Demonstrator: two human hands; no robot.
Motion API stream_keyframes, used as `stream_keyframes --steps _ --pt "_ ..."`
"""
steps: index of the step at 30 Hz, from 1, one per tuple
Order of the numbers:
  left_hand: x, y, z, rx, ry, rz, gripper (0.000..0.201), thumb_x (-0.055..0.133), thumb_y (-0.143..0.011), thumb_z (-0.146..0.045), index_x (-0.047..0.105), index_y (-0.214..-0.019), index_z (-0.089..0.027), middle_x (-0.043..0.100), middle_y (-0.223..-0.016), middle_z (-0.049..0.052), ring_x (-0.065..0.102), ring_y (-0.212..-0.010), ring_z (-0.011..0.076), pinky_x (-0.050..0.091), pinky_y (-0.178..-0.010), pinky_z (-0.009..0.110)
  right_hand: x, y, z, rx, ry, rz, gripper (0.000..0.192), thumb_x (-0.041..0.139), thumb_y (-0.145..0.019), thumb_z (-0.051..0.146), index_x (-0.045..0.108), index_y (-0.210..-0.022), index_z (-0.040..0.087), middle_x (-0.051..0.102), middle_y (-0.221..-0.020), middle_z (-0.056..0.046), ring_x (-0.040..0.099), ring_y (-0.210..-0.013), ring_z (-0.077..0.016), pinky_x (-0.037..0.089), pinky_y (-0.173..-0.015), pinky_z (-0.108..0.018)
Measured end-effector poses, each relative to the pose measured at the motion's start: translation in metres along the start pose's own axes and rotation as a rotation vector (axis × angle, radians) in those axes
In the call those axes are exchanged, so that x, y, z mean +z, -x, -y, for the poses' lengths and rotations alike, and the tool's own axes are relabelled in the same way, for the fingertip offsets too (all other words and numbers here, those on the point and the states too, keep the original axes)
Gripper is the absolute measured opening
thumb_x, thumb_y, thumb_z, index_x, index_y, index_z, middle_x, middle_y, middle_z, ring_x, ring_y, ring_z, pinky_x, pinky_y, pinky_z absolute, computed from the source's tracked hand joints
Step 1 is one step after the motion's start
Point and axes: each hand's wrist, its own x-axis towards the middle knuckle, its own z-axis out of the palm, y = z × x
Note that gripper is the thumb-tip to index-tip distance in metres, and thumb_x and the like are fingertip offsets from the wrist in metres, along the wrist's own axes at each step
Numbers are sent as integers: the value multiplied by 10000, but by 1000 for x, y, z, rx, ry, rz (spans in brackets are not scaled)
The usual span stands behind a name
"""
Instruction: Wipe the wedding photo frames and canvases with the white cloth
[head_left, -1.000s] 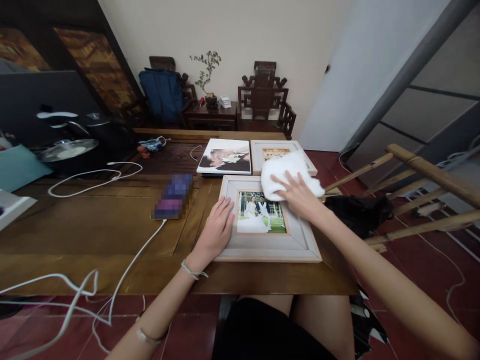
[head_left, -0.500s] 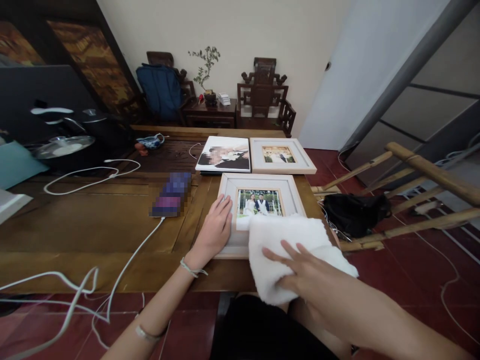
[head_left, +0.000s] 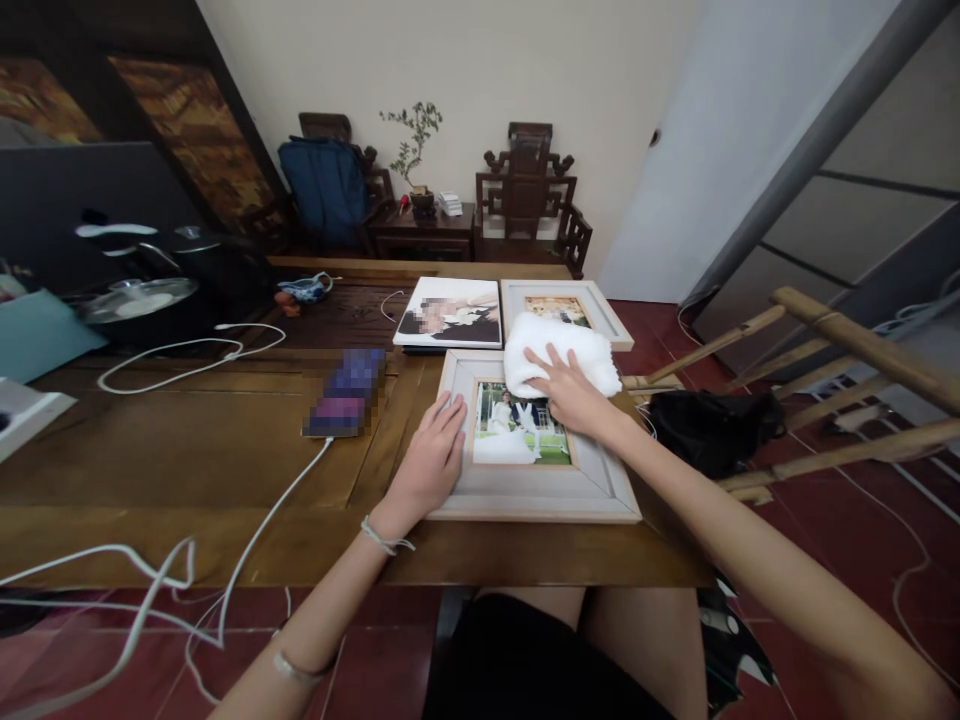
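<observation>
A long wooden table fills the near room, white cables trailing over it. At its 3 o'clock end lies a pale picture frame. The left hand rests flat and open on the frame's 9 o'clock edge. The right hand, fingers spread, presses a white cloth on the frame's 12 o'clock rim. Two more pictures lie just beyond. At 12 o'clock, carved dark chairs and a small plant stand against a cream wall; red tiles cover the floor.
</observation>
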Motion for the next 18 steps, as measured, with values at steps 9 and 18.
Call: stream_keyframes --steps 9,18 --pt "0 0 -4 -27 8 -11 433 345 -913 -200 427 -1322 -86 444 -1383 158 274 -1358 261 310 -1092 489 -33 64 59 -52 -165 275 651 406 -650 -45 562 -1234 195 332 -1461 -90 264 -1331 -362 299 -1025 -585" --pt "0 -1 -3 -18 -16 1 438 335 -914 -201 422 -1325 -78 444 -1382 163 273 -1356 269 308 -1093 490 -67 106 102 -140 -355 345 637 405 -641 -42 599 -1166 260 331 -1463 0 302 -1329 -302 336 -1048 -514"
